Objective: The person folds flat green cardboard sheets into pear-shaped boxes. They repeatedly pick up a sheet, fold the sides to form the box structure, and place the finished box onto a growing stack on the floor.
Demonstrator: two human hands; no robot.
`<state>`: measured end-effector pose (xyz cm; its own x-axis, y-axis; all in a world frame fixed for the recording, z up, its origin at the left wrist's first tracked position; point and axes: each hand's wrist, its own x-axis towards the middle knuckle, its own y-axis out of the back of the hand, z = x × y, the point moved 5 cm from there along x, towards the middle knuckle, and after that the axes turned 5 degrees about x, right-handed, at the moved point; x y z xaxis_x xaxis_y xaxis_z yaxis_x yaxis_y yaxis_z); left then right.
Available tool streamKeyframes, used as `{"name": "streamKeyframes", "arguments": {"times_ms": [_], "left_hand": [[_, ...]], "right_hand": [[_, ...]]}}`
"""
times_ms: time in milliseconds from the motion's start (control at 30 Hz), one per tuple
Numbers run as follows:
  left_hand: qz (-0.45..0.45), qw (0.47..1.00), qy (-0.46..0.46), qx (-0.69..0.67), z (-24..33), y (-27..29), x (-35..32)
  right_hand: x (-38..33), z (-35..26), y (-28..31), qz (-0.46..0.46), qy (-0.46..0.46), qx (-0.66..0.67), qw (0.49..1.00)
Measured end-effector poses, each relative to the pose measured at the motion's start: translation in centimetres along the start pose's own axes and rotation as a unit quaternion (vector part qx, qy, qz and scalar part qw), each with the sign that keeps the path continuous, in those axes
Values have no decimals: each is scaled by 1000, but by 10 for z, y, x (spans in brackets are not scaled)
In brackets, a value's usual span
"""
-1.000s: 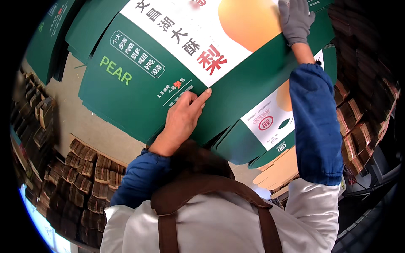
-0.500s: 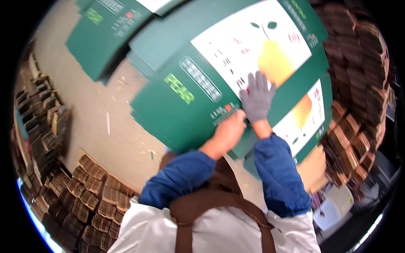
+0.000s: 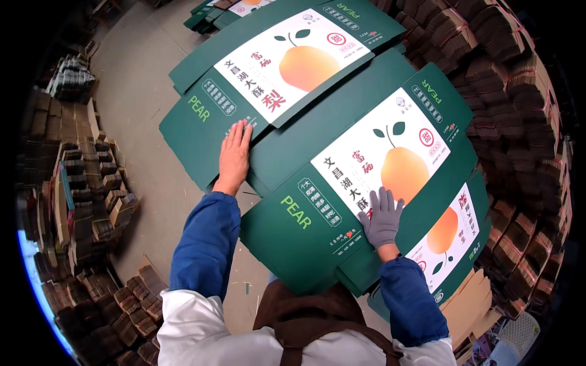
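Flat, unfolded green cardboard boxes with white panels showing an orange pear lie overlapping on the floor. My bare left hand (image 3: 235,155) rests palm down on the far green box sheet (image 3: 201,131), fingers together. My right hand (image 3: 382,218), in a grey knit glove, presses flat with spread fingers on the white panel of the nearer box sheet (image 3: 305,232). A third sheet (image 3: 455,235) pokes out beneath it at the right. Neither hand grips anything. Blue sleeves and a brown apron fill the lower middle.
Bundles of folded brown cardboard inserts are stacked at the left (image 3: 79,189) and along the right wall (image 3: 525,110). Bare concrete floor (image 3: 140,97) lies at the upper left. More green sheets (image 3: 210,15) sit at the top. A white basket (image 3: 516,335) is at the lower right.
The view tilted down and back. My hands, close together half a second ago, have spread apart: the left onto the far sheet, the right onto the near sheet's white panel.
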<state>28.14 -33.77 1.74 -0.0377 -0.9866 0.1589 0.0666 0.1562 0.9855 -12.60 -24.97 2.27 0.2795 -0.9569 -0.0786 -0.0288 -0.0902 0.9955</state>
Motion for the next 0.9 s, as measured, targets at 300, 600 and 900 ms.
{"name": "streamKeyframes", "arguments": {"times_ms": [300, 600, 900], "left_hand": [[-49, 989, -135, 31, 92, 61, -94], [-95, 965, -229, -87, 204, 141, -233], [-79, 939, -297, -156, 284, 100, -255]], "right_hand": [[15, 5, 8, 84, -58, 166, 981], [13, -19, 2, 149, -346, 744, 553], [-76, 103, -37, 202, -418, 690, 556]]}}
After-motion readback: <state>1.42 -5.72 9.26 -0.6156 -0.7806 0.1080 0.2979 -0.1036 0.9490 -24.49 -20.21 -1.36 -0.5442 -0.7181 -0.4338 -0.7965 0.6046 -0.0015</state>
